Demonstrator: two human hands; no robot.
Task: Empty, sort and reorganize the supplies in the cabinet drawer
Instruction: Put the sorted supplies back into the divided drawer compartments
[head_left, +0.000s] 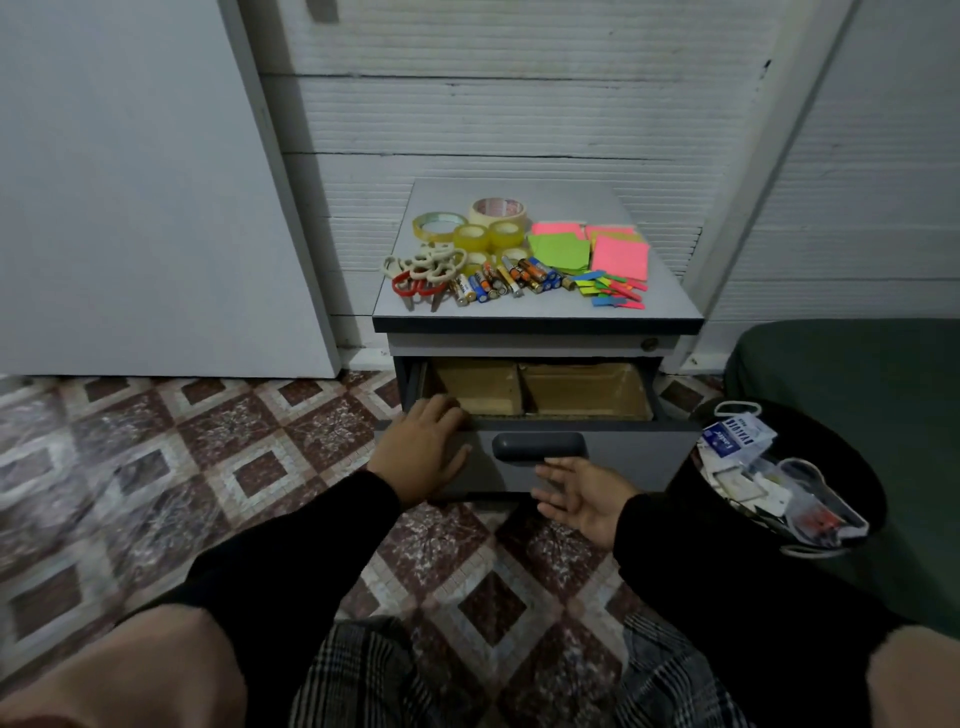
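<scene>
Right hand (584, 496): palm up, fingers released, grasping nothing, just below the drawer handle (538, 447). Left hand (423, 449): fingers extended, resting over the front left corner of the drawer (597, 452), not clenched. The drawer is pulled out and holds two cardboard trays (582, 392), side by side, with nothing visible inside. To the right, a black bin (857, 467) contains packets and paper. On the cabinet surface (670, 304): six tape rolls (470, 236), scissors (423, 273) (count unclear), a row of batteries (506, 280), sticky notes (621, 254) in pink and green stacks.
</scene>
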